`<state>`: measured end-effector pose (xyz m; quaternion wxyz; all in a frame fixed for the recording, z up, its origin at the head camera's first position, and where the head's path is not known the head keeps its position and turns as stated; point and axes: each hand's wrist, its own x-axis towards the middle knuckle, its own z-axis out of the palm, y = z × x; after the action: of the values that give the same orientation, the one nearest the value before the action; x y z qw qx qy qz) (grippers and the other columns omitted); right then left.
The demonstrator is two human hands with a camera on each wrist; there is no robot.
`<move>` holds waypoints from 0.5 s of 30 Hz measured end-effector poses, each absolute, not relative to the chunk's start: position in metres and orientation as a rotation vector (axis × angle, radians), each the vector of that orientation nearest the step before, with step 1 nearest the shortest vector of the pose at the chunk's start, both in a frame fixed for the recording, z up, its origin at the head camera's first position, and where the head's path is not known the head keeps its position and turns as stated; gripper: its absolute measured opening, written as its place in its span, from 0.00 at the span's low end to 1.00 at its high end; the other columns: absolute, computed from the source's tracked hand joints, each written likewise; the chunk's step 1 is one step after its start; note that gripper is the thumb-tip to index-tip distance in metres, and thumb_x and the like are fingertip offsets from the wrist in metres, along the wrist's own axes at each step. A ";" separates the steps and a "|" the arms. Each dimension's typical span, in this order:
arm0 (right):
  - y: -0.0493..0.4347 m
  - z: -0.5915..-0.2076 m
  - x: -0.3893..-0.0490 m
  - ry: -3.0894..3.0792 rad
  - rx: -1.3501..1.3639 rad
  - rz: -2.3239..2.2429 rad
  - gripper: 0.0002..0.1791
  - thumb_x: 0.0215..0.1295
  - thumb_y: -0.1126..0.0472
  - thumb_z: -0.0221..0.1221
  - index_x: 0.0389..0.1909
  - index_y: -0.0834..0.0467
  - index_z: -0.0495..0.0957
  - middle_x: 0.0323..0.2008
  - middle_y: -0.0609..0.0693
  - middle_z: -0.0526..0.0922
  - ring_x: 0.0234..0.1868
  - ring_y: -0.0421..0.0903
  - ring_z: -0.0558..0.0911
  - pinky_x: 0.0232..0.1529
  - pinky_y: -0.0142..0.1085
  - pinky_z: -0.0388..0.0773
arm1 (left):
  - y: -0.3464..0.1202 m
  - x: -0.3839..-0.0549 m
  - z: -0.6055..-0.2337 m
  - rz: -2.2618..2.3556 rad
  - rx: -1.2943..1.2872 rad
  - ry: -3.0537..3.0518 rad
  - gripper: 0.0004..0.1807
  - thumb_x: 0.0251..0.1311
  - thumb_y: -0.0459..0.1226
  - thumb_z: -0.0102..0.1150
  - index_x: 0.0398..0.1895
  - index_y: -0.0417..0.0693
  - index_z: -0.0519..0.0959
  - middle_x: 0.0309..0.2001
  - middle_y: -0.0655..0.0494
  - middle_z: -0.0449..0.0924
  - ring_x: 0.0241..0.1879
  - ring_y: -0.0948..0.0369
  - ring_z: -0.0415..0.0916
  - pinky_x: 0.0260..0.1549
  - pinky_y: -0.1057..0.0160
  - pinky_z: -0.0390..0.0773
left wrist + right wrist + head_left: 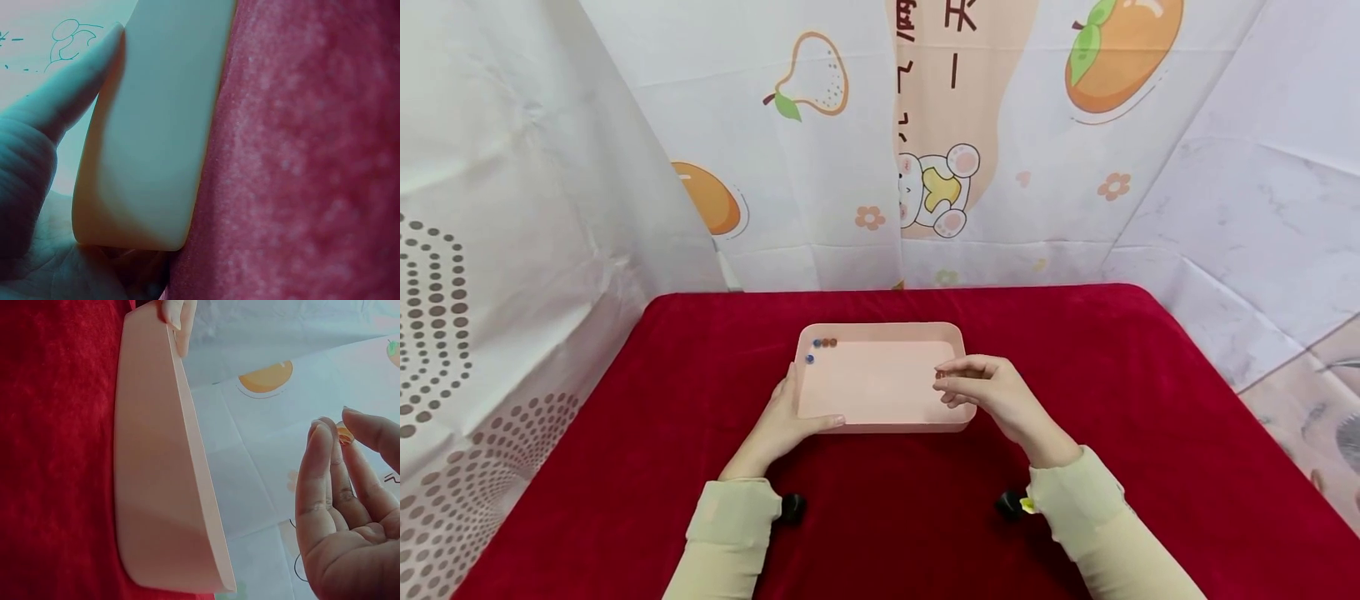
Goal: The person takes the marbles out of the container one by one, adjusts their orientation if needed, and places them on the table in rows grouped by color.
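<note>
A shallow pale pink tray [880, 379] lies on the red cloth. Its front left corner is gripped by my left hand [784, 423], the thumb over the front rim and the fingers along the left wall. Over the tray's right end, my right hand [992, 392] pinches a small amber marble [345, 434] between thumb and fingertips. In the tray's back left corner sit a blue marble [817, 343] and two brown marbles [829, 342] in a row. Another blue marble [809, 359] lies just in front of them, by the left wall.
Red velvety cloth [647, 450] covers the table on all sides of the tray. Behind the table hangs a white printed curtain [820, 183] with fruit and a bear. Further white sheets [512, 208] hang at the left and right.
</note>
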<state>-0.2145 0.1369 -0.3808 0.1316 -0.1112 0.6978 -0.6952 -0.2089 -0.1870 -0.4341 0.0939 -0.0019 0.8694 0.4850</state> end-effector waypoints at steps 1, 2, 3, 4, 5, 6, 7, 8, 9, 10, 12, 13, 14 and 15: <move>0.139 -0.381 -0.214 2.031 -0.320 -2.017 0.09 0.62 0.66 0.65 0.43 0.57 0.84 0.36 0.44 0.87 0.32 0.42 0.85 0.42 0.36 0.84 | -0.187 -0.209 -0.434 1.431 -0.007 2.583 0.71 0.47 0.55 0.75 0.80 0.49 0.30 0.80 0.42 0.33 0.78 0.43 0.37 0.72 0.35 0.49; 0.140 -0.382 -0.214 2.035 -0.316 -2.015 0.09 0.62 0.66 0.65 0.43 0.57 0.84 0.35 0.44 0.87 0.32 0.41 0.85 0.42 0.35 0.84 | -0.187 -0.209 -0.434 1.430 -0.020 2.579 0.71 0.47 0.55 0.75 0.80 0.49 0.30 0.80 0.43 0.33 0.78 0.43 0.37 0.71 0.35 0.50; 0.142 -0.383 -0.213 2.041 -0.312 -2.013 0.09 0.62 0.66 0.65 0.43 0.57 0.85 0.35 0.44 0.87 0.32 0.41 0.85 0.41 0.35 0.84 | -0.187 -0.209 -0.434 1.433 -0.027 2.576 0.71 0.47 0.55 0.75 0.80 0.49 0.30 0.80 0.43 0.33 0.78 0.43 0.37 0.72 0.35 0.49; 0.144 -0.383 -0.213 2.047 -0.308 -2.013 0.09 0.62 0.66 0.65 0.43 0.56 0.85 0.35 0.44 0.88 0.32 0.41 0.85 0.41 0.35 0.84 | -0.187 -0.209 -0.435 1.432 -0.031 2.576 0.71 0.47 0.55 0.75 0.80 0.50 0.30 0.80 0.43 0.33 0.78 0.43 0.37 0.72 0.35 0.49; 0.145 -0.384 -0.212 2.051 -0.303 -2.013 0.09 0.62 0.66 0.65 0.43 0.56 0.85 0.35 0.44 0.88 0.32 0.41 0.85 0.41 0.35 0.84 | -0.187 -0.209 -0.435 1.432 -0.031 2.577 0.71 0.47 0.55 0.75 0.80 0.50 0.30 0.80 0.43 0.33 0.78 0.43 0.37 0.72 0.35 0.49; 0.146 -0.385 -0.212 2.054 -0.301 -2.014 0.09 0.62 0.66 0.65 0.43 0.56 0.85 0.35 0.43 0.88 0.32 0.41 0.85 0.40 0.35 0.84 | -0.187 -0.209 -0.436 1.432 -0.028 2.579 0.71 0.47 0.55 0.75 0.80 0.49 0.30 0.80 0.43 0.33 0.78 0.43 0.37 0.72 0.35 0.49; 0.148 -0.386 -0.211 2.055 -0.300 -2.018 0.09 0.62 0.66 0.65 0.42 0.56 0.85 0.35 0.43 0.88 0.31 0.41 0.85 0.40 0.34 0.84 | -0.187 -0.209 -0.436 1.432 -0.027 2.581 0.71 0.47 0.55 0.75 0.80 0.49 0.30 0.80 0.43 0.33 0.78 0.44 0.37 0.72 0.35 0.49; 0.149 -0.386 -0.211 2.053 -0.302 -2.020 0.09 0.62 0.66 0.64 0.42 0.56 0.85 0.35 0.43 0.88 0.31 0.41 0.85 0.40 0.34 0.84 | -0.187 -0.210 -0.436 1.436 -0.030 2.580 0.71 0.47 0.55 0.75 0.80 0.50 0.30 0.80 0.44 0.34 0.78 0.44 0.37 0.72 0.36 0.49; 0.150 -0.387 -0.210 2.052 -0.306 -2.023 0.09 0.62 0.67 0.64 0.42 0.56 0.85 0.35 0.43 0.88 0.32 0.41 0.85 0.40 0.34 0.84 | -0.187 -0.210 -0.437 1.435 -0.026 2.582 0.71 0.47 0.55 0.75 0.80 0.49 0.30 0.80 0.44 0.34 0.78 0.44 0.37 0.72 0.36 0.49; 0.152 -0.389 -0.210 2.049 -0.310 -2.025 0.09 0.62 0.67 0.64 0.42 0.56 0.85 0.35 0.43 0.88 0.32 0.41 0.85 0.40 0.34 0.84 | -0.187 -0.210 -0.437 1.434 -0.023 2.584 0.71 0.47 0.55 0.75 0.80 0.49 0.30 0.80 0.43 0.34 0.78 0.44 0.37 0.72 0.36 0.49; 0.154 -0.391 -0.210 2.038 -0.319 -2.028 0.08 0.63 0.67 0.63 0.42 0.56 0.85 0.35 0.43 0.88 0.32 0.40 0.85 0.40 0.34 0.84 | -0.187 -0.210 -0.437 1.430 -0.020 2.589 0.71 0.47 0.55 0.75 0.80 0.49 0.30 0.80 0.44 0.33 0.78 0.44 0.37 0.72 0.36 0.49; 0.155 -0.392 -0.209 2.031 -0.323 -2.030 0.08 0.64 0.67 0.63 0.42 0.56 0.85 0.35 0.43 0.88 0.32 0.40 0.85 0.40 0.34 0.84 | -0.187 -0.210 -0.437 1.430 -0.022 2.588 0.71 0.47 0.55 0.75 0.80 0.50 0.30 0.80 0.44 0.33 0.78 0.44 0.37 0.72 0.36 0.49; 0.156 -0.393 -0.209 2.026 -0.327 -2.031 0.08 0.64 0.67 0.62 0.42 0.55 0.85 0.35 0.43 0.88 0.32 0.40 0.85 0.40 0.34 0.84 | -0.187 -0.210 -0.437 1.430 -0.022 2.587 0.71 0.47 0.56 0.75 0.80 0.50 0.30 0.80 0.44 0.33 0.78 0.44 0.37 0.72 0.36 0.50; 0.156 -0.393 -0.209 2.018 -0.329 -2.036 0.08 0.64 0.67 0.62 0.42 0.55 0.85 0.35 0.44 0.88 0.32 0.40 0.85 0.40 0.34 0.84 | -0.187 -0.210 -0.437 1.430 -0.022 2.586 0.72 0.46 0.56 0.75 0.80 0.51 0.30 0.80 0.44 0.33 0.78 0.44 0.37 0.72 0.36 0.50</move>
<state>-0.2090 0.1565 -0.3930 0.1280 -0.1131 0.6936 -0.6998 -0.2100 -0.1874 -0.4370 0.0930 -0.0072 0.8713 0.4818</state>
